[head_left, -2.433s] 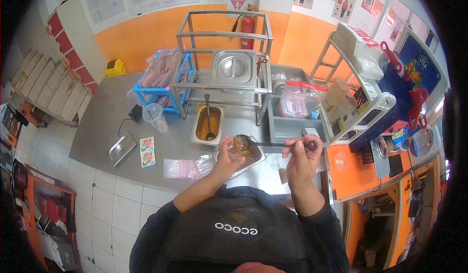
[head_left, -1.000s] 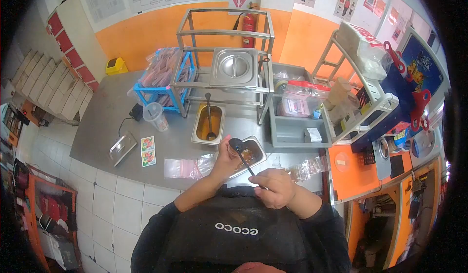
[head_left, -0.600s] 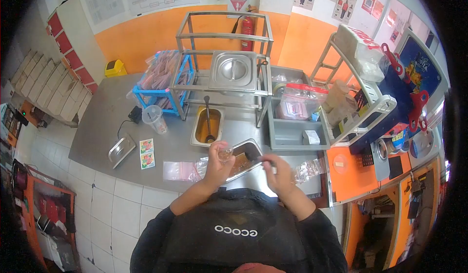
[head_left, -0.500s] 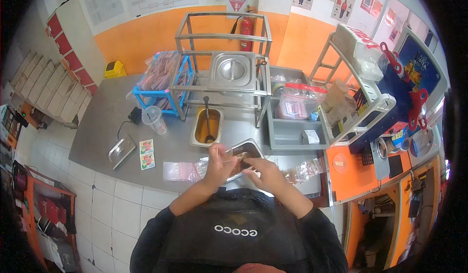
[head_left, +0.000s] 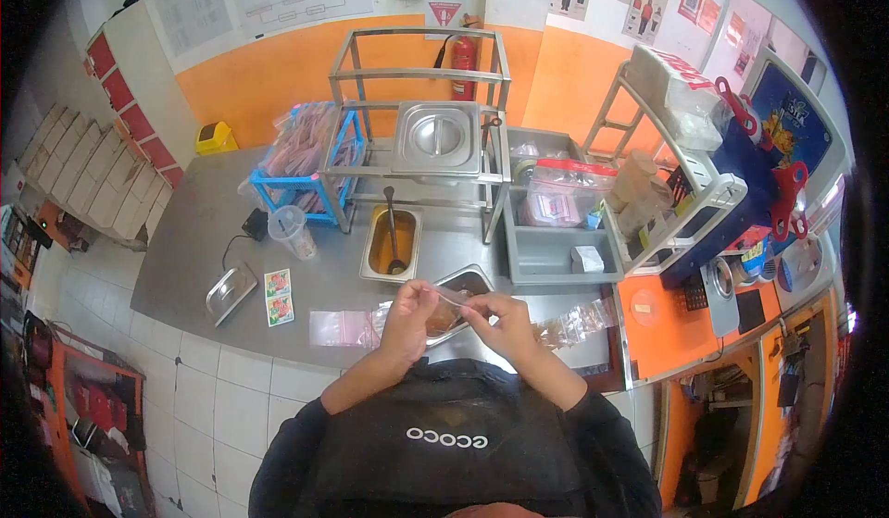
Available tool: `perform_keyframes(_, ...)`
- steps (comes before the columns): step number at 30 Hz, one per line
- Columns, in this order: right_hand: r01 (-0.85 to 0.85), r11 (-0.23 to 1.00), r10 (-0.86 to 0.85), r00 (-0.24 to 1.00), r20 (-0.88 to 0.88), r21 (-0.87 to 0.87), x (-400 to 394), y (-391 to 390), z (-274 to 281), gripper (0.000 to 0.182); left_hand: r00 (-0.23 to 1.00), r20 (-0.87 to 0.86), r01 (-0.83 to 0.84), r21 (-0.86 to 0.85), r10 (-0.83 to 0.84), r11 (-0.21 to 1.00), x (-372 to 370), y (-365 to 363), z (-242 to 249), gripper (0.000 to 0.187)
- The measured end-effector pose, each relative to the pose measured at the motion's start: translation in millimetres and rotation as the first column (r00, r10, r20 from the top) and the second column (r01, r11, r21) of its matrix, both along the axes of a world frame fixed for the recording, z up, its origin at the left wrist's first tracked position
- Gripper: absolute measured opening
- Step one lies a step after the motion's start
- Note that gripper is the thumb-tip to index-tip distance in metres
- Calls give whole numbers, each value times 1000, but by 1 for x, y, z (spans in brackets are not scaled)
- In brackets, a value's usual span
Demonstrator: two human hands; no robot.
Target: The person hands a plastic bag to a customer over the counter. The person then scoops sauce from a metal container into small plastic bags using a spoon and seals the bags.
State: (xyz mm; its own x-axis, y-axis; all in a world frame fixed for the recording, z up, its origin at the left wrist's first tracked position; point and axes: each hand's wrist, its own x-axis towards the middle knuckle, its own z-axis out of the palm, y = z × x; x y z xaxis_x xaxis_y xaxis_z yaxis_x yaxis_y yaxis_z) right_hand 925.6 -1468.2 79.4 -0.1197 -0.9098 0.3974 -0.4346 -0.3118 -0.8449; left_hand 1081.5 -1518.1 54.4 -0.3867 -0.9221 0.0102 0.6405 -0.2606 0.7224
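My left hand (head_left: 407,322) and my right hand (head_left: 505,325) are both closed in a pinch on a small clear plastic bag (head_left: 451,294), stretched between the fingertips. Below them sits a steel pan (head_left: 480,280) with brownish contents, partly covered by my hands. Flat pinkish plastic bags (head_left: 341,327) lie left of my left hand. To the right of my right hand, several clear bags with brown contents (head_left: 576,324) are spread along the counter's front edge. Behind the pan stands a second steel pan (head_left: 368,263) holding yellow-brown liquid and a dark-handled ladle (head_left: 394,231).
A steel rack (head_left: 419,76) carries a lidded pan (head_left: 435,138). At left are a blue basket (head_left: 301,205) of packets, a clear cup (head_left: 293,233), a metal lid (head_left: 230,294) and printed sachets (head_left: 279,297). Grey bins (head_left: 546,263) and a white shelf (head_left: 708,205) stand right.
My hands have risen slightly from the pan, and the plastic bag is now pulled taut between them. My right fingers, earlier bent down over the pan, now pinch the bag's edge.
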Motion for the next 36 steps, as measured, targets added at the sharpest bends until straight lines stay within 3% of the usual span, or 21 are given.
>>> perform_keyframes(5, -29, 1000, 29, 1000, -7, 8, -4, 3, -4, 8, 996, 84, -15, -84, 22, 996, 2, -3, -15, 9)
perform_keyframes(8, -44, 999, 44, 999, -24, -17, -6, 3, -9, 9, 987, 128, 98, -23, -94, 995, 5, -3, -9, 9)
perform_keyframes(11, -90, 996, 90, 995, -41, 17, -5, 5, -5, 11, 944, 321, 157, -235, -76, 959, 6, -2, -10, 7)
perform_keyframes(14, -112, 994, 113, 991, -77, 17, -1, 8, 3, 7, 940, 304, 185, -68, -157, 980, 1, 4, -2, 7)
perform_keyframes(17, -145, 989, 141, 985, -95, -38, -6, 8, -3, 6, 925, 356, 198, -144, -136, 970, 1, 2, -9, 8)
perform_keyframes(21, -196, 974, 180, 974, -141, -113, -13, 11, -6, 11, 930, 332, 206, -119, -156, 971, -2, 6, -2, 8)
perform_keyframes(24, -197, 978, 185, 968, -172, -60, -26, 20, 3, 11, 851, 495, -21, -303, 176, 953, 9, -19, -21, 8)
perform_keyframes(26, -88, 994, 100, 976, -193, 72, -38, 34, 14, 10, 889, 367, -160, -313, 274, 936, 30, -43, -12, 8)
perform_keyframes(29, 18, 975, 19, 987, -162, 223, -70, 51, -6, 10, 738, 431, -280, -506, 520, 816, 70, -64, -21, 9)
perform_keyframes(33, 234, 890, -266, 964, 27, 392, -108, 75, -92, 14, 375, 814, -95, -442, 443, 892, 109, -69, -57, 17)
perform_keyframes(36, 551, 668, -380, 831, -407, 500, -128, 89, -133, 15, 94, 955, 75, -289, 282, 954, 117, -64, -107, 26)
